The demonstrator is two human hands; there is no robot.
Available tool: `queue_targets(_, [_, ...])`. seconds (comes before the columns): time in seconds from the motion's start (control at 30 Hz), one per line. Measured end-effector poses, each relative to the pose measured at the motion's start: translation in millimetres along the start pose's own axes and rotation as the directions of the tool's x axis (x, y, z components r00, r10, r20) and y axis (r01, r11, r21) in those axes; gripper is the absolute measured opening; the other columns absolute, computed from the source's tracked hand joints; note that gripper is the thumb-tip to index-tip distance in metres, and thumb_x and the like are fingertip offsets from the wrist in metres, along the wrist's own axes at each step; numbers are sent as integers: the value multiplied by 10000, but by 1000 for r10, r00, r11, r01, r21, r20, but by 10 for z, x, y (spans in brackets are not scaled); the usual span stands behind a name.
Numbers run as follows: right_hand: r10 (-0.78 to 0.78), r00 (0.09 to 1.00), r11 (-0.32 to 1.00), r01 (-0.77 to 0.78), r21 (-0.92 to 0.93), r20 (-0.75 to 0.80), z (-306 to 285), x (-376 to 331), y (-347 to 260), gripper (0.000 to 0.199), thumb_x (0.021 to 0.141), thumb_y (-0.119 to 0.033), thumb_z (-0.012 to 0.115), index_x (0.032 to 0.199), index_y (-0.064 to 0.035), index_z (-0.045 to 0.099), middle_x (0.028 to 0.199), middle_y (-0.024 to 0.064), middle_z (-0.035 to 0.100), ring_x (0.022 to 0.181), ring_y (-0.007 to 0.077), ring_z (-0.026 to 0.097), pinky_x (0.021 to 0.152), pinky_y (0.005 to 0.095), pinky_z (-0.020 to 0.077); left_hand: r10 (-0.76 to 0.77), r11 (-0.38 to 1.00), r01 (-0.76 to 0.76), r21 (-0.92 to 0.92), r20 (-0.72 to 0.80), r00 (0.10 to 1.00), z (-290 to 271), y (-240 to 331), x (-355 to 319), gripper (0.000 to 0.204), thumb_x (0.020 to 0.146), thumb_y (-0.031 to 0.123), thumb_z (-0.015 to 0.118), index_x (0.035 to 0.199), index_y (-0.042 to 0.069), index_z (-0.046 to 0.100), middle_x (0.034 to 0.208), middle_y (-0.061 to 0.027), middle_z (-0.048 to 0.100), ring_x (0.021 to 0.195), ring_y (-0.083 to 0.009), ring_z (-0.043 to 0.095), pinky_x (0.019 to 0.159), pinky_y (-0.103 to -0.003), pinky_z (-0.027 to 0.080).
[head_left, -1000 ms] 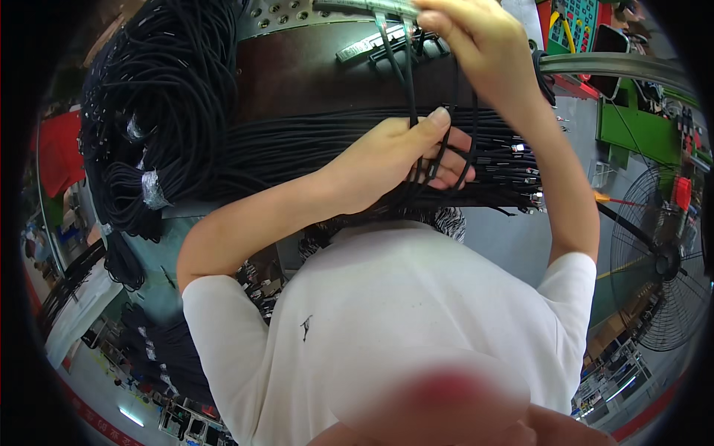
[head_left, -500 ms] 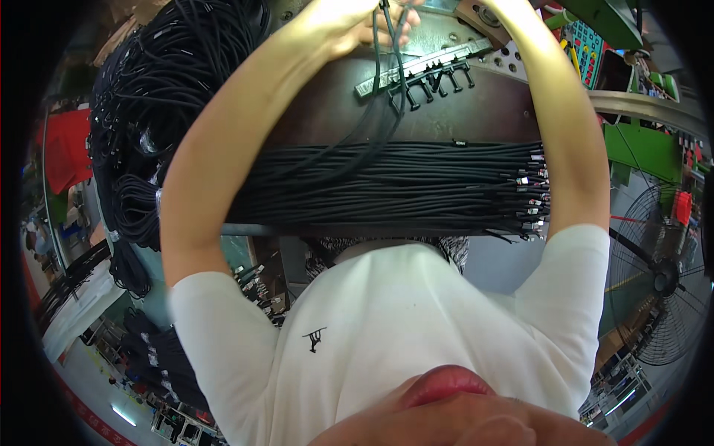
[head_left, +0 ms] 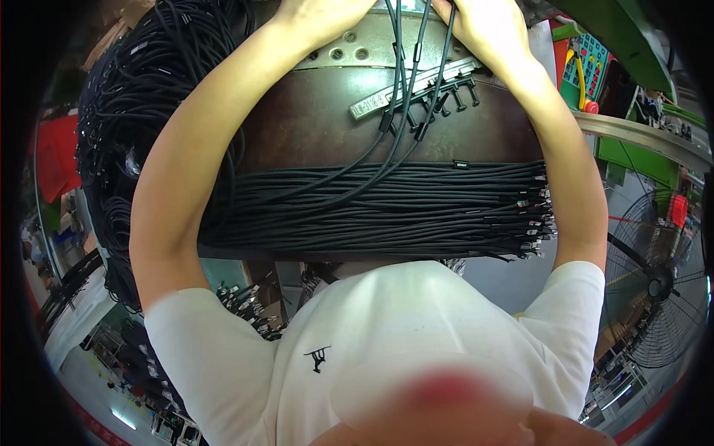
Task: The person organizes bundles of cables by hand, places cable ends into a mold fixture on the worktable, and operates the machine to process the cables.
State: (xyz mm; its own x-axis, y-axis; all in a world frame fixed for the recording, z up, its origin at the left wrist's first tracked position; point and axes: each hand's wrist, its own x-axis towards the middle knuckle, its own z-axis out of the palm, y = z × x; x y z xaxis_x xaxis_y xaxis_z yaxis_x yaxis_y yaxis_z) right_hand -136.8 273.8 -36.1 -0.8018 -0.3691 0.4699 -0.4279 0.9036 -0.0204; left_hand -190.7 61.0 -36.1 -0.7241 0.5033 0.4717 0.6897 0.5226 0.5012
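Observation:
My left hand (head_left: pixel 327 16) is at the top edge, to the left of several raised black cables (head_left: pixel 401 85); its fingers run out of the picture. Across from it, my right hand (head_left: pixel 487 30) has its thumb against one of these cables, and its other fingertips are cut off. The cables rise from a wide bundle of black cables (head_left: pixel 372 215) lying along the near table edge. Small black sleeves sit on the raised lengths. Behind them lies a grey metal bar (head_left: pixel 368 106) beside a black moulded strip with short prongs (head_left: pixel 461 98).
A large heap of coiled black cables (head_left: pixel 160 82) covers the left side. At the right are a control panel with buttons (head_left: pixel 591 63), yellow-handled pliers (head_left: pixel 571 70), a metal rail (head_left: pixel 647 134) and a standing fan (head_left: pixel 658 286). A perforated metal plate (head_left: pixel 379 52) lies at the back.
Both hands have shifted farther toward the top edge. The cables, bunched and blurred before, now hang spread apart in separate strands. The view has tilted slightly, so the table sits lower.

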Motion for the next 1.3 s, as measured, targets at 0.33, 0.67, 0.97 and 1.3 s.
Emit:
queue_targets(0.33, [120, 989, 993, -119, 27, -85, -78, 22, 67, 292, 794, -249, 686, 950, -5, 653, 728, 132, 649, 641, 244, 617, 608, 373, 491, 167, 777, -213, 593, 133, 977, -68, -105, -66, 311, 827, 275, 614, 1026, 38, 650, 950, -159, 655, 838, -314, 625, 760, -419, 484])
queue_targets(0.67, [175, 979, 971, -155, 180, -102, 83, -62, 208, 327, 768, -139, 679, 1057, -3, 615, 938, 216, 641, 807, 361, 621, 720, 434, 493, 86, 831, -157, 534, 155, 984, -56, -83, -51, 417, 828, 281, 628, 1158, 32, 576, 1171, -188, 568, 1051, -369, 541, 895, -439, 435])
queue_targets(0.97, [208, 976, 928, -176, 329, -64, -1118, -1223, -170, 285, 894, -130, 582, 1134, 23, 575, 1183, 205, 598, 1111, 353, 560, 965, 410, 420, -18, 788, 389, -477, 614, 789, -1120, 891, -1099, 493, 923, 298, 554, 1317, 9, 486, 1352, -193, 491, 1229, -337, 491, 990, -395, 419])
queue_targets(1.3, [482, 728, 829, -559, 15, 487, -529, -4346, -979, 456, 890, -145, 538, 1323, -20, 467, 1368, 170, 447, 1279, 325, 397, 1083, 413, 295, -652, 752, 366, 548, 538, 534, -649, 632, -3796, 335, 861, 88, 528, 1175, -12, 583, 1221, -216, 559, 1141, -352, 519, 995, -403, 400])
